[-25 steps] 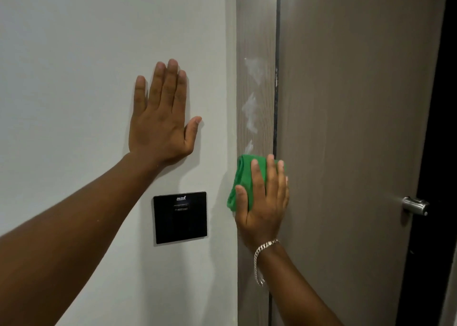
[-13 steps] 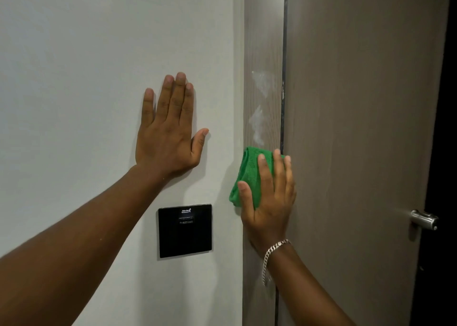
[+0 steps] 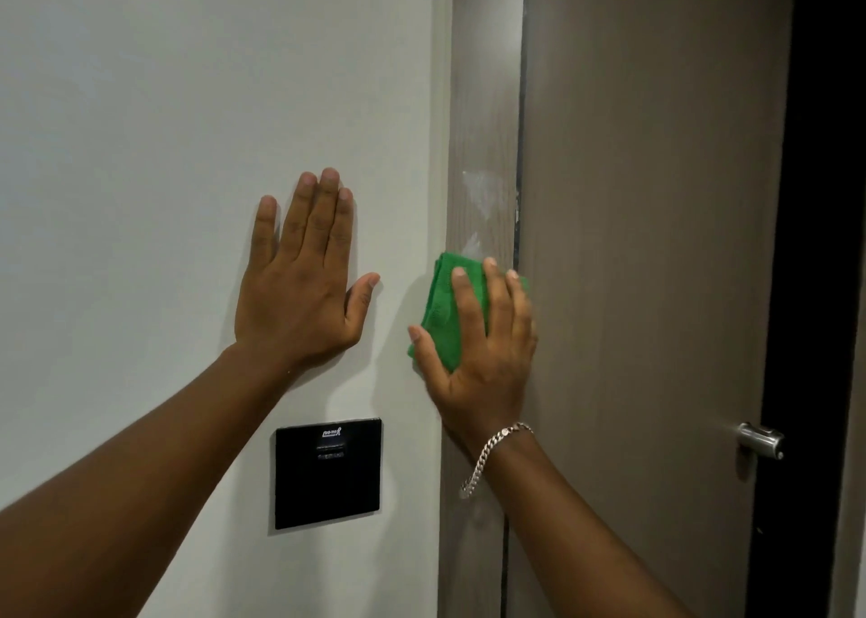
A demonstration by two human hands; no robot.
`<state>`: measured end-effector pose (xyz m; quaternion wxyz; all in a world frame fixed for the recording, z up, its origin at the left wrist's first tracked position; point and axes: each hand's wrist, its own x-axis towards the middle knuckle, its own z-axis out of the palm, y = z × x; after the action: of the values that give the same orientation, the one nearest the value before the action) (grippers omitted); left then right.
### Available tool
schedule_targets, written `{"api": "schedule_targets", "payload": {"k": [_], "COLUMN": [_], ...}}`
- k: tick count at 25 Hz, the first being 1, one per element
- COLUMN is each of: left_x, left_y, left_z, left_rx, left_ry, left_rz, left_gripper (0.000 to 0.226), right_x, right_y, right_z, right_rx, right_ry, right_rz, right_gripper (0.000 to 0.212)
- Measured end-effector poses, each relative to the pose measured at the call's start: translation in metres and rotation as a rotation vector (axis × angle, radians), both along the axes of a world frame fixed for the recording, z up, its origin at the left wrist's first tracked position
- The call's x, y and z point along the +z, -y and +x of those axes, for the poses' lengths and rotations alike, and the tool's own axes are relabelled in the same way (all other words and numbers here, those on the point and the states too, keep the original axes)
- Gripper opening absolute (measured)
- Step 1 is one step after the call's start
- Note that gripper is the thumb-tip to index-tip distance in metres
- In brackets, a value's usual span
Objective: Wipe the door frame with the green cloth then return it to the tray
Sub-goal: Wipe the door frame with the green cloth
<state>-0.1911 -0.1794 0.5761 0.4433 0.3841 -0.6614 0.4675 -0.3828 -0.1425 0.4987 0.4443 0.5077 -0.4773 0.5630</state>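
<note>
A grey-brown wood-grain door frame runs vertically between the white wall and the door. White smears mark it at mid height. My right hand presses a folded green cloth flat against the frame just below the smears, fingers spread over the cloth. My left hand lies flat on the white wall to the left, fingers up, holding nothing. The tray is not in view.
A black square wall panel sits on the white wall below my left hand. The grey-brown door stands to the right of the frame, with a metal handle at its right edge next to a dark gap.
My right hand has slid the green cloth up the frame over the lowest white smears. The left hand stays flat on the wall.
</note>
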Motion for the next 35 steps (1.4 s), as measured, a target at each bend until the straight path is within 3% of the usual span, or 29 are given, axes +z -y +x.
{"api": "schedule_targets", "payload": {"k": [3,6,10,15,21,26,32,35], "left_x": [-0.001,0.001,0.000,0.000,-0.001,-0.001,-0.002,-0.001], "left_y": [0.000,-0.003,-0.003,-0.004,-0.002,-0.002,-0.002,-0.004], "left_z": [0.000,-0.001,0.000,0.000,0.000,-0.001,-0.001,-0.002], "left_rx": [-0.007,0.004,0.009,0.021,0.014,0.020,0.020,0.030], "left_ry": [-0.003,0.000,-0.007,-0.003,-0.018,-0.014,-0.019,-0.017], "left_rz": [-0.010,0.005,0.021,0.031,0.004,0.004,0.007,0.012], "left_gripper": [0.082,0.082,0.082,0.082,0.082,0.082,0.082,0.082], "right_x": [-0.026,-0.035,0.018,-0.002,0.036,0.019,0.053,0.064], "right_y": [-0.004,-0.008,-0.001,-0.002,0.000,-0.002,-0.001,0.001], "right_z": [-0.018,-0.019,0.002,-0.019,0.003,-0.012,0.005,0.000], "right_rx": [-0.006,0.028,0.072,0.004,0.095,0.045,0.189,0.103], "right_ry": [-0.189,-0.083,0.121,-0.169,0.152,-0.103,0.180,0.055], "right_rz": [0.054,0.072,-0.007,0.034,-0.027,0.020,-0.040,-0.056], "right_gripper": [0.068,0.070,0.070,0.073,0.072,0.075,0.075,0.075]}}
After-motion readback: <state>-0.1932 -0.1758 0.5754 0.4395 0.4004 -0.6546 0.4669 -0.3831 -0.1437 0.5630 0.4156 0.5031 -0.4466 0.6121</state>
